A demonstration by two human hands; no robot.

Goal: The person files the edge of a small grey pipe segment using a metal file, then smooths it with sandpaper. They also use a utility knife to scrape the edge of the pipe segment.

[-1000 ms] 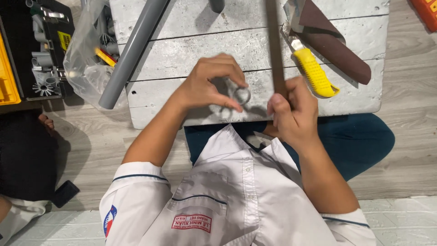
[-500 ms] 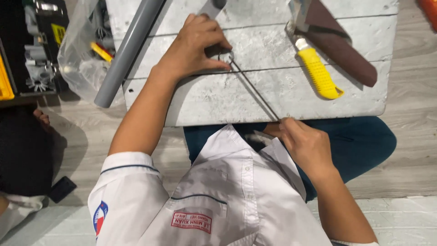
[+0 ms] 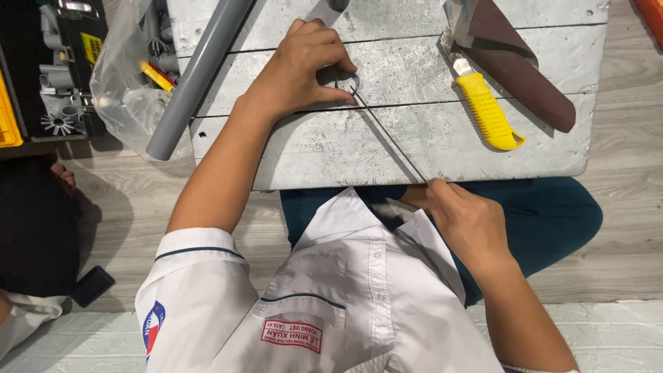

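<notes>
The left hand's fingers (image 3: 324, 72) are pinching shut on a small metal ring (image 3: 347, 83) and pressing it to the middle of the worktop (image 3: 311, 152), while the right hand (image 3: 469, 224) is closing its fingers around the near end of a thin metal rod (image 3: 390, 135) just past the worktop's near edge. A second ago both hands were bunched together at that near edge with the ring between them; now the left hand has carried the ring away toward the middle plank and the rod is stretching out slantwise between the two hands, so the work is opening out along the worktop. Beyond them, a yellow-handled knife (image 3: 487, 114) is lying toward the right edge beside a dark brown sheet (image 3: 518, 62), and a grey pipe (image 3: 197, 76) is slanting across the far left corner next to a clear plastic bag (image 3: 124, 90).
</notes>
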